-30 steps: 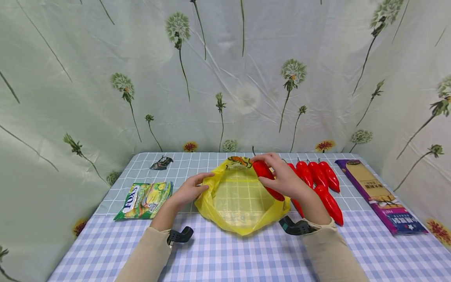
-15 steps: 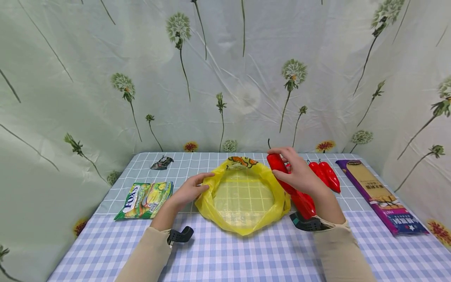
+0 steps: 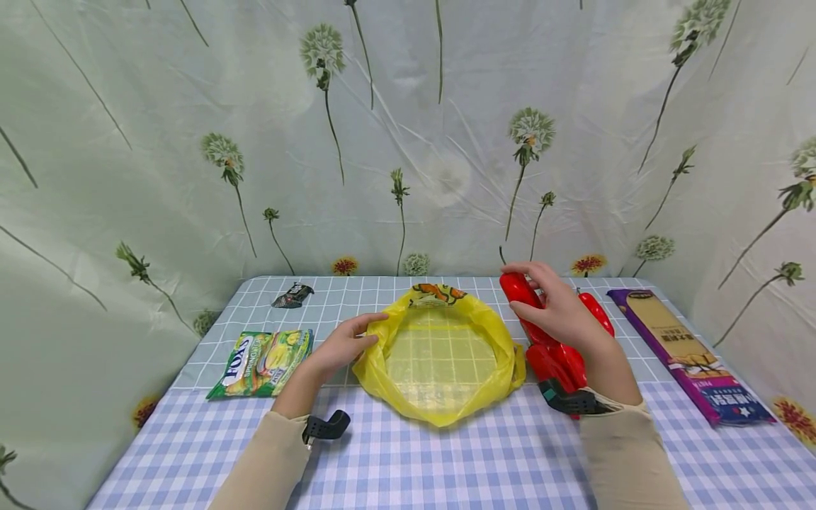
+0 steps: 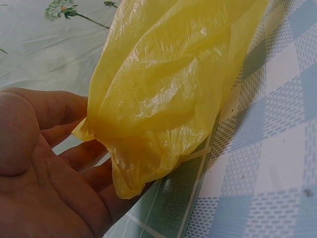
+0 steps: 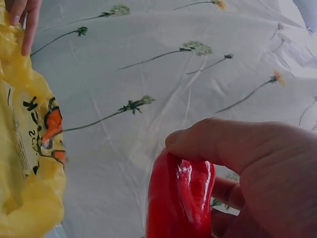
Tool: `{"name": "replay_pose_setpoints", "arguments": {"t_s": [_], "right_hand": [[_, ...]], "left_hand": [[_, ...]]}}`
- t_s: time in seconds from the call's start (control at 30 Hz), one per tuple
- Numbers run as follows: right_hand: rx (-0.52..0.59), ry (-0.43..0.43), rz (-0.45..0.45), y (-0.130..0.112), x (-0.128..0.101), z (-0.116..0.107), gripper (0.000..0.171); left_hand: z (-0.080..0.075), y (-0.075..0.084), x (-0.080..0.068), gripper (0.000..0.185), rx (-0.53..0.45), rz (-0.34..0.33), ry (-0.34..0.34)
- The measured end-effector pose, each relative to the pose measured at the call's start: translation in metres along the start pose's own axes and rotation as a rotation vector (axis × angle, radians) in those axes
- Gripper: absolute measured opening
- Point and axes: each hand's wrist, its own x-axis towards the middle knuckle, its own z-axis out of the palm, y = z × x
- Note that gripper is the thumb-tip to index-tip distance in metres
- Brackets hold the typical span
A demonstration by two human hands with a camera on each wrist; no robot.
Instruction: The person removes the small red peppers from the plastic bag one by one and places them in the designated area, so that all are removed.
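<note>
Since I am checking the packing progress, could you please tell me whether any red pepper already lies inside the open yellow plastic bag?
No, the yellow plastic bag shows only checked tablecloth through its bottom, while the right hand holds a red pepper beside it.

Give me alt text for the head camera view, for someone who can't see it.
A person's right hand grips a red pepper beside an open yellow bag, whose rim the left hand holds, on a checked table. A green candy packet lies left; more peppers and a purple packet lie right, before a floral curtain.
</note>
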Motion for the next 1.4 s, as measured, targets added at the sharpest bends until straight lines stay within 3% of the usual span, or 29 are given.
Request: {"name": "replay_pose_setpoints", "arguments": {"t_s": [0.63,0.93,1.4], "right_hand": [[-0.069,0.046,0.081,0.018,-0.011,-0.025,0.054],[-0.028,0.038,0.187,0.022,-0.018,-0.035,0.058],[-0.069,0.057,0.260,0.045,-0.026,-0.048,0.057]], "left_hand": [[0.000,-0.002,0.000,0.044,0.003,0.008,-0.007],[-0.001,-0.002,0.002,0.044,0.009,0.015,-0.017],[0.001,-0.001,0.001,0.043,-0.003,-0.002,0.002]]}}
